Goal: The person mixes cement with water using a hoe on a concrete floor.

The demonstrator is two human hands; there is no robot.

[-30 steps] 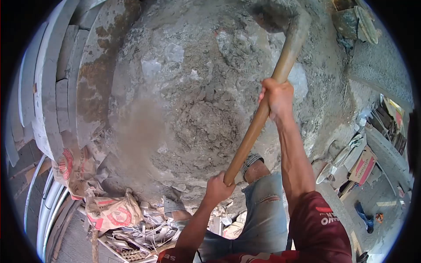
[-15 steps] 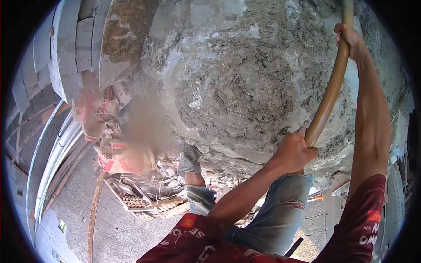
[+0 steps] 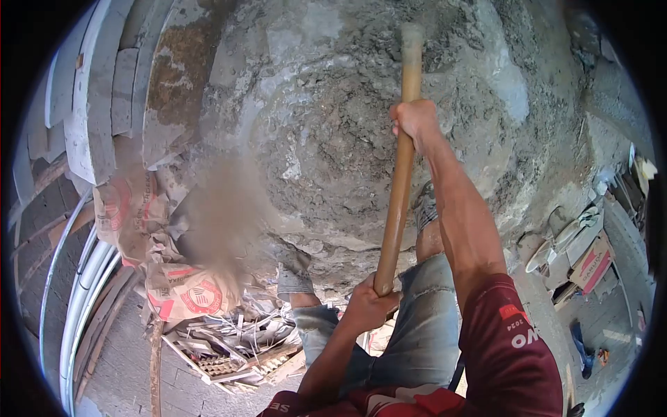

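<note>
Gripping wooden handle [image 3: 399, 181] with both fists: my right hand [image 3: 415, 118] clenched high on shaft, left hand [image 3: 368, 306] closed round butt end. Handle runs upright over grey mortar heap [image 3: 326, 139]; far end buried in mix. Cement bags [image 3: 184, 292] left.

A building site, outdoors on bare ground. At the centre a broad mound of grey mortar mix [image 3: 361, 139], heaped straight on the floor; left of the mound stacked concrete blocks [image 3: 90, 104], printed cement sacks [image 3: 187, 295] emptied and crumpled, pale pipes [image 3: 76, 306] laid along the paving, and below the sacks a litter of torn paper and broken slats [image 3: 236, 347]. Right of the mound, cardboard boxes [image 3: 590, 264] and loose scraps against a grey kerb.
</note>
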